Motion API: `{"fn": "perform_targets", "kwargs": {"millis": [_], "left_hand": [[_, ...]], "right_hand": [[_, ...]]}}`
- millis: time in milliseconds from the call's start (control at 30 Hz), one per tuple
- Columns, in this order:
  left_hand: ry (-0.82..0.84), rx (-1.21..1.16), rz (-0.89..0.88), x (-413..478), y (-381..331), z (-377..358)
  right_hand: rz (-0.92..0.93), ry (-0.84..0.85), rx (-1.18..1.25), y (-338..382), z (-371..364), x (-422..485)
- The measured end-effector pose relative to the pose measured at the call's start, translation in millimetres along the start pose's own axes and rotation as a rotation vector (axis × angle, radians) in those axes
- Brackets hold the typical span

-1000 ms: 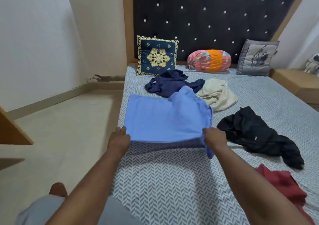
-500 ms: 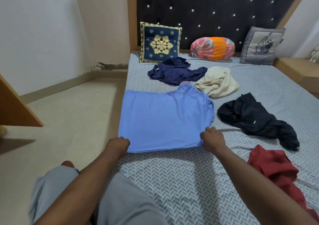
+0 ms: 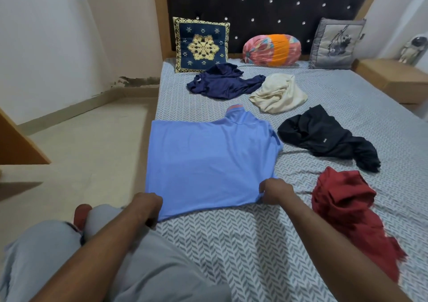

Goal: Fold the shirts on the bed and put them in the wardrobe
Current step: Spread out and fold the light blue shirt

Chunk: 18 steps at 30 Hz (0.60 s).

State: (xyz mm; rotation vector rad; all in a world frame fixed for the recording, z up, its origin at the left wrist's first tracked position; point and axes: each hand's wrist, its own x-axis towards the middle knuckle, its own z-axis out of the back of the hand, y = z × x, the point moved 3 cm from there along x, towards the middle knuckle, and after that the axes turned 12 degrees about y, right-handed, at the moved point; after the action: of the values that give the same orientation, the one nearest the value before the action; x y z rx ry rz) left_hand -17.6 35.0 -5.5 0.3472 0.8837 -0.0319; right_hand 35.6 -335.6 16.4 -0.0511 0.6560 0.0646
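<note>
A light blue shirt (image 3: 208, 160) lies spread flat on the bed (image 3: 254, 243), collar pointing to the headboard. My left hand (image 3: 146, 206) grips its near left hem corner. My right hand (image 3: 275, 194) pinches the near right hem corner. Four crumpled shirts lie further out: navy (image 3: 222, 82), cream (image 3: 278, 93), black (image 3: 328, 137) and red (image 3: 347, 209). No wardrobe is in view.
Three cushions lean on the dark headboard: a navy patterned one (image 3: 201, 45), an orange-pink bolster (image 3: 271, 49), a grey one (image 3: 333, 43). A wooden bedside shelf (image 3: 391, 74) stands at the right. Bare floor (image 3: 81, 153) lies left of the bed; my knee (image 3: 102, 220) is by its edge.
The blue shirt, held up off the bed a second ago, now lies flat on the bedsheet. Both hands came down and toward me with its hem.
</note>
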Motion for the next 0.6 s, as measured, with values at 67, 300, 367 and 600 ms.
{"fn": "perform_targets", "kwargs": {"millis": [67,300,367,600], "left_hand": [[0.042,-0.001,-0.001,-1,-6,5],[-0.199,-0.282,-0.212,19,-37,51],[-0.227,-0.341,-0.28,25,-50,58],[-0.183,-0.261,-0.224,47,-79,70]], "right_hand": [[-0.005,0.07,0.297,-11,-6,-4],[-0.426,-0.216,0.906,-55,-44,10],[-0.383,-0.209,0.903,-48,-46,20],[-0.289,-0.329,0.969,-25,-21,29]]}}
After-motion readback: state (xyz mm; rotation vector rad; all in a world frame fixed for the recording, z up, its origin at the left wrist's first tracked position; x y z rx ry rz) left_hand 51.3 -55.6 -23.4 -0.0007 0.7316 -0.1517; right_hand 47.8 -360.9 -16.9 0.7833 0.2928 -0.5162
